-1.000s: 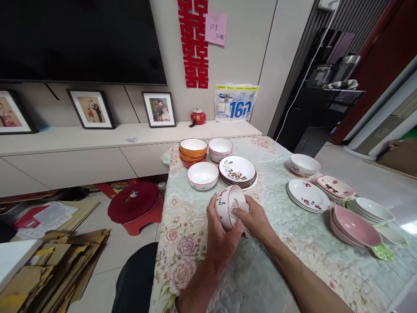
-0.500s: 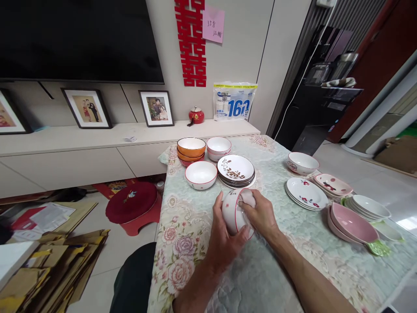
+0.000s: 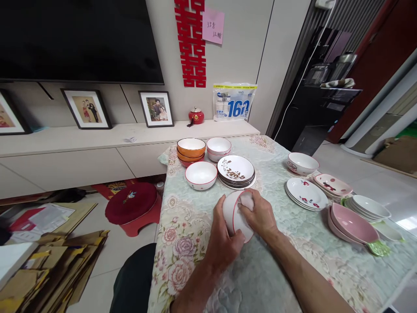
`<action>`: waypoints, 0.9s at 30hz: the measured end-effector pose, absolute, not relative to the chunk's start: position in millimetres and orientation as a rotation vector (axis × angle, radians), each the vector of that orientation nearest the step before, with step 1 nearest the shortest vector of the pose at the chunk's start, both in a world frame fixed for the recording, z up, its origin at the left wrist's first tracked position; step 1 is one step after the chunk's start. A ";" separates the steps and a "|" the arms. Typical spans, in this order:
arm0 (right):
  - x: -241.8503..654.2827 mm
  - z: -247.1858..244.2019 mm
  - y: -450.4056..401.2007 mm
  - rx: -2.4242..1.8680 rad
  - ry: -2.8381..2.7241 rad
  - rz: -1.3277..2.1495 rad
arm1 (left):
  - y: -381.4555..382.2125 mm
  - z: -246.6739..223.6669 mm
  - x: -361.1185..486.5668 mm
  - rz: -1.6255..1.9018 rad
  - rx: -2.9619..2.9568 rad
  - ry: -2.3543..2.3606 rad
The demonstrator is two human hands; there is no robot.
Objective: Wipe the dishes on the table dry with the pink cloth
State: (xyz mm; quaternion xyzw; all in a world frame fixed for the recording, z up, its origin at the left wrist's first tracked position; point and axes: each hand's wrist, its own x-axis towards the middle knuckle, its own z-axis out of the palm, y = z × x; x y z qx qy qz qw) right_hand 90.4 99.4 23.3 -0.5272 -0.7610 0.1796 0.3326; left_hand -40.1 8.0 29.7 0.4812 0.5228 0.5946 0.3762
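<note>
Both my hands are on a white bowl with a red rim (image 3: 229, 210), tipped on its side above the table. My left hand (image 3: 224, 237) wraps its outer wall from the left, the thumb near the lower rim. At the upper right, my right hand (image 3: 262, 215) closes over the rim with its thumb inside. Something whitish shows by that thumb; whether it is cloth or the bowl's inner wall I cannot tell. Just beyond are a stack of white plates with brown flowers (image 3: 236, 168) and another red-rimmed bowl (image 3: 201, 174).
Orange bowls (image 3: 192, 151) and pink-rimmed bowls (image 3: 219, 147) stand stacked at the back. On the right lie flowered plates (image 3: 306, 193), pink dishes (image 3: 353, 221) and a deep bowl (image 3: 302, 162). A red stool (image 3: 133, 204) and flattened cardboard (image 3: 65, 265) are on the floor at left.
The held bowl has turned in my hands; the small printed marks seen on its outer wall no longer show. My left thumb has shifted slightly. The other dishes stay put.
</note>
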 end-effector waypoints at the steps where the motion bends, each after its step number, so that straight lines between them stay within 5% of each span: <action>1: 93.5 24.6 100.3 -1.307 -2.015 0.395 | 7.9 30.1 -40.9 1.491 1.226 1.304; 6: 96.4 28.4 101.4 -1.253 -2.017 0.387 | 8.9 27.7 -37.8 1.443 1.111 1.233; 14: 71.3 15.1 95.2 -1.440 -1.544 1.141 | 8.7 18.4 -26.0 1.701 1.329 1.420; 27: 100.6 29.5 101.6 -1.193 -2.012 0.304 | 9.4 30.6 -40.8 1.348 1.241 1.176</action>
